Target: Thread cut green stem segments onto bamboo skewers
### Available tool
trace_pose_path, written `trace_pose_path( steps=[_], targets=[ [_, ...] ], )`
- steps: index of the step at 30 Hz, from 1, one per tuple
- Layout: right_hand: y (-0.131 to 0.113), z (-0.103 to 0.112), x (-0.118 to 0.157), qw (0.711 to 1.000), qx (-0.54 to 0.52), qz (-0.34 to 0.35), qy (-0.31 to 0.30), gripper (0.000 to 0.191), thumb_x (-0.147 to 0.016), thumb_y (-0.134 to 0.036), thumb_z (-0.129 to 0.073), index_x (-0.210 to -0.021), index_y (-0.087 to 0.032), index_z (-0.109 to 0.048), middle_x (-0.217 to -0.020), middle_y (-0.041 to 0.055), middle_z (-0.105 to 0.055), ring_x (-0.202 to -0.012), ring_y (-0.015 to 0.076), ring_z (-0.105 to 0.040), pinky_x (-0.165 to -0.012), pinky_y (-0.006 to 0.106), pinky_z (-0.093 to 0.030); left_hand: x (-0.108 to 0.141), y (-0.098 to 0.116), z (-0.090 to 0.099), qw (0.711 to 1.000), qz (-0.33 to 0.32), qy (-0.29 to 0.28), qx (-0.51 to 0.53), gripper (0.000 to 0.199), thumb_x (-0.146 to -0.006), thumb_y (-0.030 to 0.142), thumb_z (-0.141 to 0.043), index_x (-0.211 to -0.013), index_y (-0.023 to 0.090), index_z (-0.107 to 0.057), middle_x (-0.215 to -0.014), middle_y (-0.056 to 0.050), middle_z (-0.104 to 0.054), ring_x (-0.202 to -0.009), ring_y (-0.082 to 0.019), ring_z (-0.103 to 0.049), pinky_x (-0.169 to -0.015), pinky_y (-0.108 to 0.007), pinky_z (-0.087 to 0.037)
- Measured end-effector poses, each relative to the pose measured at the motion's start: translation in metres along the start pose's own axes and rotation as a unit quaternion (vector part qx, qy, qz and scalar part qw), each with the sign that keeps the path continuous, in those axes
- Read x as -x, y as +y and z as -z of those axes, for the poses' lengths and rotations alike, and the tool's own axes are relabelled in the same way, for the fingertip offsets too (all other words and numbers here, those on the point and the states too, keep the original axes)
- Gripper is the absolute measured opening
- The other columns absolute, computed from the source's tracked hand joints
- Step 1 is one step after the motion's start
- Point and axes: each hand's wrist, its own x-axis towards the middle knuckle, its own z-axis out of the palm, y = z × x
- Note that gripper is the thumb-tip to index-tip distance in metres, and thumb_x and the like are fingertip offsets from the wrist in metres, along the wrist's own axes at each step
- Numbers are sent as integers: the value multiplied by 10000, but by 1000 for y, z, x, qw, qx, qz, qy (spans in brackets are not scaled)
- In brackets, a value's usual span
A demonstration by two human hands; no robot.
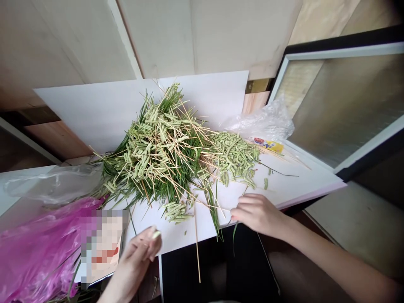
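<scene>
My left hand (143, 245) is closed at the table's front edge, with a short pale green piece (155, 234) between thumb and fingers. To the right, my right hand (252, 213) has its fingers pinched at the end of a thin stick, with a green blade hanging below it. Behind both hands rises a big heap of green blades, sticks and pale green pieces (151, 151). A pile of short green pieces (235, 155) lies to its right. A smaller cluster (176, 211) rests near the front edge, beside a stick (197, 244) that juts over it.
A pink plastic bag (41, 248) and a clear bag (59, 183) lie at the left, by a partly blurred packet (105, 248). Another clear bag (265, 120) and a yellow wrapper (273, 146) are at the back right. A framed panel (347, 105) stands beyond.
</scene>
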Motion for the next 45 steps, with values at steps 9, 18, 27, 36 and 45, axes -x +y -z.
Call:
trace_pose_path(
  steps=[9,18,27,36,45],
  targets=[
    [-1,-71,-82,982,-159,-84,-51,125,-980,-248,-662,-1032,-252,-776,-1004,8,-779,-890,200,-690,-819,324,-508,-39,-12,7,922,-139,97,-350,386,-958,563,-518,-905,208,-660,-775,-26,-671,-677,-193,-599,-629,-282,-463],
    [10,-65,-103,941,-284,-183,23,567,-913,-227,-735,-1449,-270,-557,-1427,139,-551,-1271,327,-504,-1086,565,-373,-60,-30,15,854,-215,183,-437,341,-959,523,-542,-901,212,-668,-848,-55,-710,-684,-211,-630,-623,-307,-491],
    [-18,-24,-39,783,-591,-181,74,573,-1064,-532,-308,-1486,-205,-518,-1334,161,-650,-1004,219,-661,-773,337,-550,-63,-35,12,843,-242,208,-433,320,-941,522,-571,-880,237,-701,-901,-61,-725,-722,-220,-638,-591,-287,-488],
    [-40,-26,19,747,-517,-351,227,598,-829,-614,-726,-465,-166,-569,-441,-10,-508,-434,98,-431,-488,244,-333,-69,-47,27,843,-232,208,-439,490,-884,685,-503,-872,248,-725,-951,-68,-739,-746,-234,-635,-612,-301,-499],
    [-2,-38,164,666,-347,-531,391,658,-589,-789,-772,-497,-201,-492,-409,-57,-385,-399,87,-323,-439,253,-275,-72,-54,48,851,-255,221,-402,559,-818,772,-516,-868,263,-741,-948,-69,-754,-799,-254,-691,-680,-334,-542]
  ],
)
